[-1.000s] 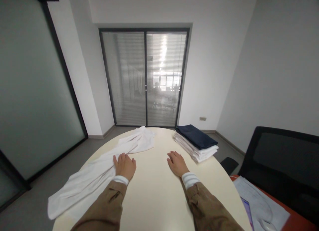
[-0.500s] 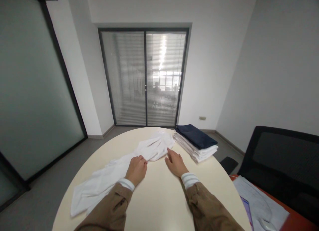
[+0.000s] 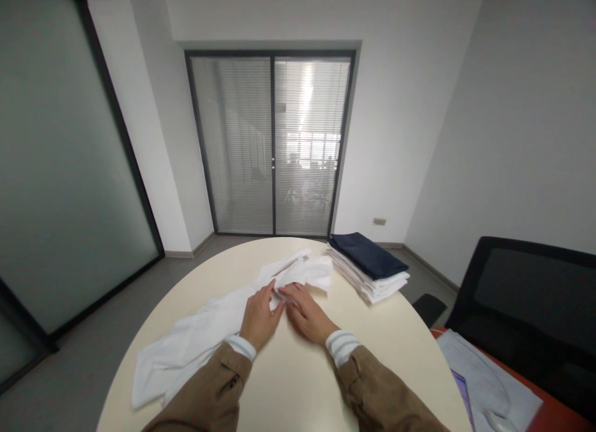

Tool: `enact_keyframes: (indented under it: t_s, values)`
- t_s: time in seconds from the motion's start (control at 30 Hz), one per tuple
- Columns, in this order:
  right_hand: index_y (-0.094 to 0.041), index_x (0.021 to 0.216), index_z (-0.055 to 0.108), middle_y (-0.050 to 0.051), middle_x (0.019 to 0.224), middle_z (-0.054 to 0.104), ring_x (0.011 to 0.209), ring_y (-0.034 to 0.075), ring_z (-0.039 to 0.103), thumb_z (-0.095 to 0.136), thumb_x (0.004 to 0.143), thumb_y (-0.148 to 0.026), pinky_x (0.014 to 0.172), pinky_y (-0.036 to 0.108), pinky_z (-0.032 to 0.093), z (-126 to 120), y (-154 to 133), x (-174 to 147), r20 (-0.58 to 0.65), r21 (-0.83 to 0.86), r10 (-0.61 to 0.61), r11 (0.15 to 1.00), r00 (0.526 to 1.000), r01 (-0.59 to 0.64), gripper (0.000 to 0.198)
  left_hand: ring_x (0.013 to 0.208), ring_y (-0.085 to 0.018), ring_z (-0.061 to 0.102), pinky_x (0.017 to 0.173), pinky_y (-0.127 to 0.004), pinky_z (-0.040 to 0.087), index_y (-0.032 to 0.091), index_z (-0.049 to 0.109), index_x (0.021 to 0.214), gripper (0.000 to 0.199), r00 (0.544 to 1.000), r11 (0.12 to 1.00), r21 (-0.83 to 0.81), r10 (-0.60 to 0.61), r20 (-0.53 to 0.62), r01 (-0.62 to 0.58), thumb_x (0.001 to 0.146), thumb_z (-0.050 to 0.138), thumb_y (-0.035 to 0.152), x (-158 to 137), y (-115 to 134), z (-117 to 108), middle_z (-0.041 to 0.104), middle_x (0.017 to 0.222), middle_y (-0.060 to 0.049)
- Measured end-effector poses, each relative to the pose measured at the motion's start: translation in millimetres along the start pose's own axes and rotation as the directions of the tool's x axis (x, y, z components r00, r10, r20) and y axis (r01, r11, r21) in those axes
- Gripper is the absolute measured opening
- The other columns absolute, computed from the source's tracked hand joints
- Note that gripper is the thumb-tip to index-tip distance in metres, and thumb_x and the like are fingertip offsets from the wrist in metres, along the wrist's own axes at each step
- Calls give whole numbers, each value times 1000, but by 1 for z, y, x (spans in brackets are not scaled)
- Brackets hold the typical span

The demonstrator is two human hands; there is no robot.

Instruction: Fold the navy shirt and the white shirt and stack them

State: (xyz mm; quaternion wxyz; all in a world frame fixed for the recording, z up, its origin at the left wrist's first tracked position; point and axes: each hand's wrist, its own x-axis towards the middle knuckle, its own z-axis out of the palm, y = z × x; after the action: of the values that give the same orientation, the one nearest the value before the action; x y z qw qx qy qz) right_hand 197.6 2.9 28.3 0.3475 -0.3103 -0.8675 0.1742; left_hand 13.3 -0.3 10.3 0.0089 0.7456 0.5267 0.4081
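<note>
A rumpled white garment [image 3: 205, 323] stretches diagonally across the round table [image 3: 298, 382], from the near left to the far middle. At the near edge of its upper part, my left hand [image 3: 261, 314] is closed on the fabric, thumb and forefinger toward the right. Beside it, almost touching, my right hand [image 3: 305, 311] has its fingers bent over a fold of the same cloth. The fingertips partly hide the pinched fabric. To the right of the garment's far end stands a stack of folded white cloths [image 3: 372, 289] with a folded navy cloth [image 3: 367, 255] on top.
A black mesh chair [image 3: 526, 314] with a red seat stands to the right of the table. Papers [image 3: 488, 373], a white computer mouse [image 3: 499, 421] and a purple-edged item [image 3: 462, 398] lie there. Glass doors with blinds [image 3: 272, 146] are at the back.
My right hand has moved left to meet my left hand, and its fingers have closed on the cloth. The garment's far end has been shifted and creased, with a flap now extending right.
</note>
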Motion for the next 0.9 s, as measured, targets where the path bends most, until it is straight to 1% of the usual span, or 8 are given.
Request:
enact_keyframes:
  t_s: [0.13, 0.27, 0.4, 0.5, 0.63, 0.73, 0.83, 0.9]
  values:
    - [-22, 136, 45, 10, 148, 38, 144, 24, 21, 44, 80, -6, 116, 55, 19, 7, -7, -1, 10, -3, 30, 1000, 999, -30, 58, 91, -21, 64, 85, -35, 47, 19, 61, 109, 23, 1000, 996, -90, -28, 2, 28, 93, 49, 30, 2, -5, 1, 69, 100, -7]
    - [-21, 136, 41, 11, 131, 53, 125, 22, 46, 49, 78, -6, 109, 45, 34, 9, -11, -1, -34, 48, 34, 998, 999, -32, 61, 84, -21, 63, 79, -34, 46, 20, 65, 101, 18, 998, 997, -71, -23, 57, 27, 91, 53, 30, 2, -5, 0, 70, 89, -5]
    - [-22, 146, 29, 9, 114, 60, 107, 21, 54, 53, 79, -9, 99, 38, 41, 8, -7, -1, -91, -25, 111, 993, 990, -114, 72, 86, -22, 62, 81, -35, 44, 20, 68, 95, 13, 996, 999, -41, 8, 92, -4, 87, 59, 25, 1, -3, -1, 70, 89, -5]
    - [-21, 138, 42, 8, 106, 60, 100, 21, 53, 56, 80, -13, 94, 37, 42, 10, -1, -3, -128, -163, 165, 969, 978, -185, 60, 86, -22, 61, 82, -36, 43, 21, 68, 91, 11, 991, 997, -58, 50, 125, -43, 87, 59, 26, 1, 2, -4, 69, 87, -4]
    - [-18, 108, 56, 7, 97, 59, 97, 22, 52, 55, 79, -16, 91, 35, 41, 14, 8, -4, -222, -266, 226, 922, 948, -282, 29, 93, -20, 60, 94, -38, 41, 22, 67, 94, 17, 970, 986, -79, 158, 186, -145, 92, 51, 28, 1, 9, -9, 69, 92, -4]
    - [-19, 86, 54, 6, 88, 58, 90, 22, 52, 51, 81, -20, 86, 34, 41, 13, 15, -4, -298, -269, 315, 878, 901, -396, 6, 115, -25, 52, 109, -47, 28, 22, 64, 112, 25, 988, 984, 136, 95, 121, -111, 91, 50, 25, -2, 9, -12, 64, 117, -8]
    - [-20, 87, 54, 7, 88, 61, 86, 22, 55, 41, 90, -28, 79, 32, 42, 5, 25, -3, -387, -134, 442, 841, 809, -524, 15, 128, -35, 39, 108, -54, 24, 19, 54, 131, 45, 996, 910, 410, -82, 28, 63, 87, 56, 31, -6, 3, -13, 50, 138, -14]
    - [-19, 94, 56, 7, 88, 63, 83, 21, 58, 36, 94, -31, 76, 31, 42, -1, 30, -4, -407, -47, 514, 814, 755, -579, 23, 120, -35, 46, 102, -52, 32, 18, 51, 135, 51, 983, 859, 496, -175, 53, 126, 87, 55, 36, -7, 0, -14, 53, 133, -17]
